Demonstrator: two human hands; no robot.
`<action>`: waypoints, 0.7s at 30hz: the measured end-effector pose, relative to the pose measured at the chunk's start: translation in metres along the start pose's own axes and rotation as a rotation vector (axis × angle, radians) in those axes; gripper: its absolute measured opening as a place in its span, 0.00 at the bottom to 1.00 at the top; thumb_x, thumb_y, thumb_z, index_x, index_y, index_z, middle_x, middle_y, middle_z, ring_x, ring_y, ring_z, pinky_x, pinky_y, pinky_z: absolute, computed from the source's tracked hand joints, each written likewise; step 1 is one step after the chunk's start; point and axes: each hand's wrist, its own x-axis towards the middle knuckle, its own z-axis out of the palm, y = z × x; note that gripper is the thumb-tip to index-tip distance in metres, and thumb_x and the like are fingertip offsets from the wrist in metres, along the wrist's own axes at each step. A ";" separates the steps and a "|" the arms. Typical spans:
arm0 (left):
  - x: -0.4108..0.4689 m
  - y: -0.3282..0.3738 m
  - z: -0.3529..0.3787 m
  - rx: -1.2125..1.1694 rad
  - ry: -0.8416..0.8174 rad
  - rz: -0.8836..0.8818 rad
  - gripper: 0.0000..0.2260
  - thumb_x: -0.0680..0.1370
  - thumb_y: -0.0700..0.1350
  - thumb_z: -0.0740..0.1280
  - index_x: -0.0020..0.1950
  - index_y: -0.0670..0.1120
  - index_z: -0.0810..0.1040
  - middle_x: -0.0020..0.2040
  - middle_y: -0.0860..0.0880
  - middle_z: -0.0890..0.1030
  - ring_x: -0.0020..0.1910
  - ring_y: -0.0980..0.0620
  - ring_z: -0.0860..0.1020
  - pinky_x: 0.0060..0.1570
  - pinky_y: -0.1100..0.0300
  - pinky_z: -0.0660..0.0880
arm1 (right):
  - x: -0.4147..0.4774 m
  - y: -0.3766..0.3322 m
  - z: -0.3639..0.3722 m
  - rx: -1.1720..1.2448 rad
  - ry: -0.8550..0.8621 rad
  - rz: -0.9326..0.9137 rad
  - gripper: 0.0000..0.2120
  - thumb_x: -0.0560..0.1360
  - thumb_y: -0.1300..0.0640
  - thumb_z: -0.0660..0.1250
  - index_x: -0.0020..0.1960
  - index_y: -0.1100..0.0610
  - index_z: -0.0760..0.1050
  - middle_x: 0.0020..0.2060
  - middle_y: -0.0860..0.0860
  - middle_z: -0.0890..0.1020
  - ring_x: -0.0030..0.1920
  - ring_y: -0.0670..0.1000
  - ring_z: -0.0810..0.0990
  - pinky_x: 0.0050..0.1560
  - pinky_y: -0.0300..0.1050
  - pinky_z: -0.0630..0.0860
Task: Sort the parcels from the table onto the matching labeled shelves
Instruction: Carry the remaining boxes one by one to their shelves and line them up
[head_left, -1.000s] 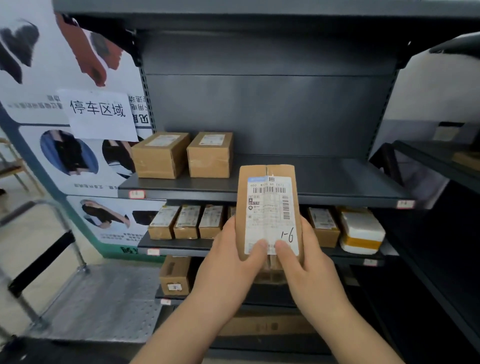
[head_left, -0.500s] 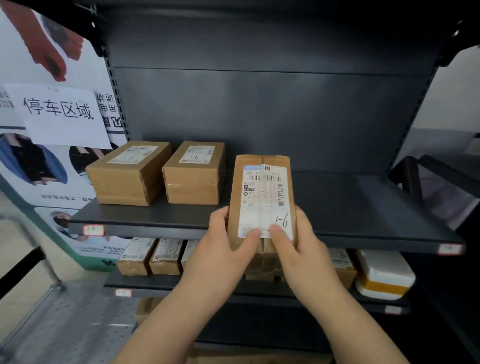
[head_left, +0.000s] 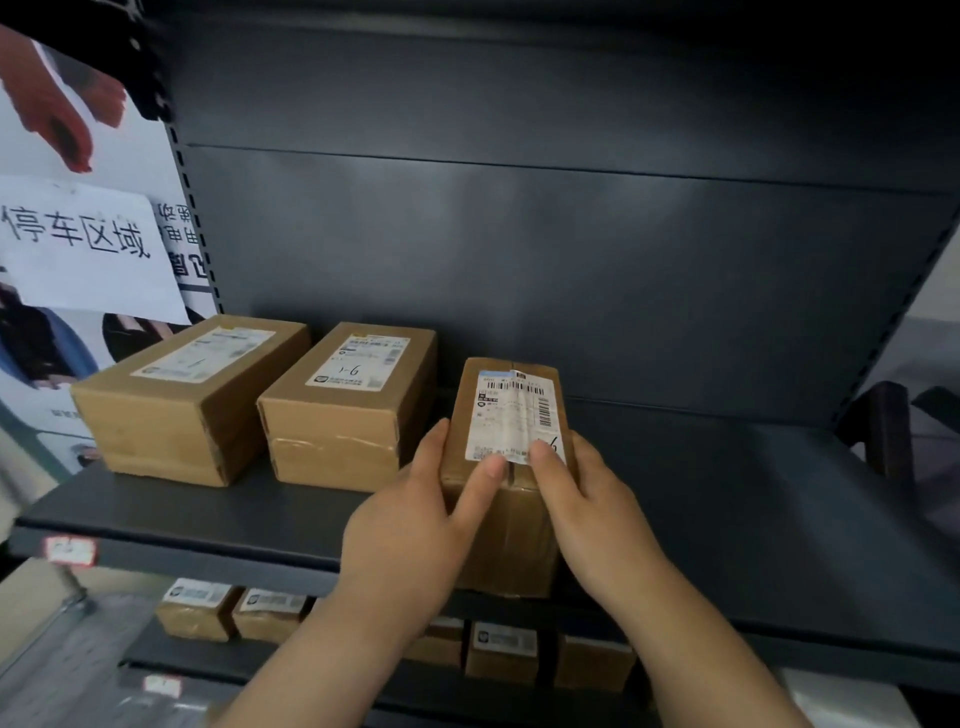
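Observation:
I hold a brown cardboard parcel (head_left: 511, 415) with a white shipping label marked "1-6" between both hands. My left hand (head_left: 410, 525) grips its left side, thumb on the label. My right hand (head_left: 587, 499) grips its right side. The parcel's base rests on the front part of the dark grey shelf (head_left: 727, 519), to the right of two brown parcels. The nearer one (head_left: 348, 405) carries a label marked "1-6"; the far left parcel (head_left: 192, 400) lies beside it.
A small red-edged shelf tag (head_left: 70, 551) sits on the shelf's front lip at left. The lower shelf (head_left: 166, 660) holds several small labelled boxes. A white paper sign (head_left: 88, 249) hangs on the wall at left. The shelf surface right of the held parcel is bare.
The view has moved closer and up to the shelf. Both hands have carried the parcel forward and lowered it from upright in the air onto the shelf beside the two boxes.

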 end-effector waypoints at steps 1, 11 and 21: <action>0.003 0.000 0.002 0.008 0.018 -0.001 0.39 0.68 0.71 0.40 0.76 0.56 0.50 0.55 0.58 0.77 0.45 0.63 0.73 0.39 0.71 0.68 | 0.004 0.002 0.001 -0.013 0.006 -0.008 0.23 0.76 0.35 0.52 0.69 0.38 0.63 0.50 0.39 0.79 0.48 0.40 0.79 0.51 0.43 0.78; 0.015 0.004 -0.012 0.215 0.221 0.193 0.28 0.77 0.64 0.46 0.75 0.60 0.46 0.71 0.60 0.66 0.65 0.64 0.67 0.54 0.68 0.66 | -0.001 0.005 -0.016 -0.191 0.062 -0.138 0.33 0.71 0.30 0.42 0.74 0.36 0.44 0.69 0.29 0.51 0.70 0.31 0.50 0.68 0.34 0.51; 0.031 -0.026 0.016 0.492 0.248 0.562 0.23 0.79 0.52 0.52 0.72 0.48 0.64 0.72 0.49 0.68 0.73 0.51 0.61 0.68 0.49 0.55 | -0.012 0.001 -0.016 -0.652 -0.106 -0.314 0.24 0.71 0.32 0.34 0.64 0.29 0.28 0.64 0.22 0.31 0.67 0.27 0.32 0.65 0.25 0.38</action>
